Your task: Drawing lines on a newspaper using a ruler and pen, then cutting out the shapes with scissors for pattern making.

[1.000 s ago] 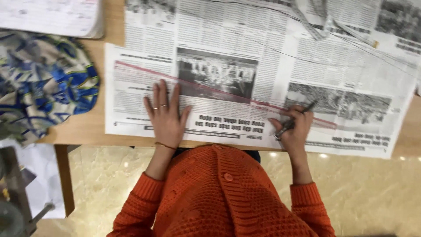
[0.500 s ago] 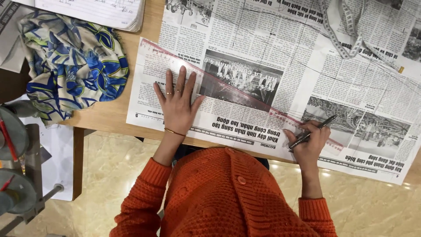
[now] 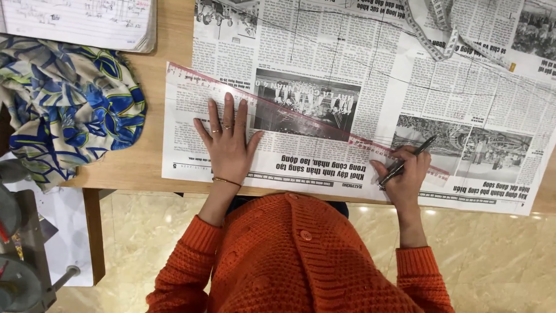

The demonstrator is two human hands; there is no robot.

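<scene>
Pen [image 3: 405,163] lower — flat clear ruler [image 3: 301,113]

This looks like a home sewing room. A measuring tape [image 3: 440,35] lies at the top right of the wooden tabletop [image 3: 168,35], and flowery blue cloth [image 3: 69,110] at the left, above a shiny tiled floor [image 3: 498,255].

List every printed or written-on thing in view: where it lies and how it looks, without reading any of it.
Newspaper: spread over the table, white sheet, black print, grey photos, under left hand.
Notebook: top left corner, open, white pages with pen writing.
Ruler: slanted across the newspaper, clear with red edge.
Tape measure: top right, pale curled strip.
Pen: dark, in right hand.
</scene>
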